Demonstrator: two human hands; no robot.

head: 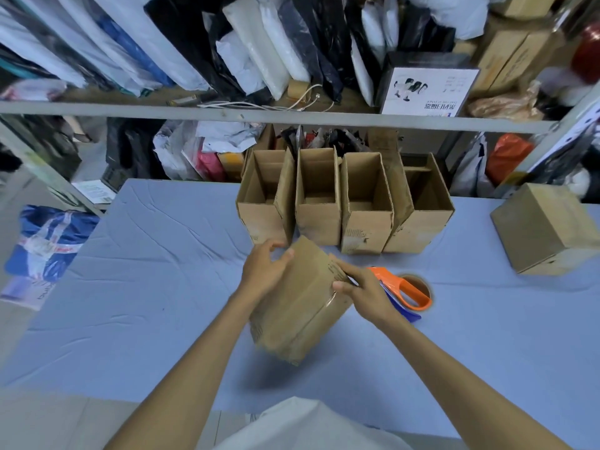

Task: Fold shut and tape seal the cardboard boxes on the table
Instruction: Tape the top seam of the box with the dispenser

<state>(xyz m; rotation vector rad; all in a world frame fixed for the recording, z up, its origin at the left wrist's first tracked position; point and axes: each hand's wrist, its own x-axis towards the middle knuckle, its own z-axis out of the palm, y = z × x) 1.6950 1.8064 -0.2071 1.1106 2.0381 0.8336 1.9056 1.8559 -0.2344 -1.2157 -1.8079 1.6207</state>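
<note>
A closed brown cardboard box (297, 306) is held tilted above the middle of the blue table (156, 287), with a strip of clear tape along its seam. My left hand (264, 269) grips its upper left side. My right hand (363, 289) pinches its right edge. Just right of the box lies an orange-handled tape dispenser (407, 292) with a brown tape roll. Behind, a row of open cardboard boxes (367, 203) stands upright with flaps up. A closed box (548, 228) sits at the far right.
A metal shelf (259, 116) packed with plastic-wrapped parcels runs behind the table. Bags and clutter fill the space under it. A blue bundle (48, 241) lies off the table's left edge. White cloth (302, 423) shows at the bottom.
</note>
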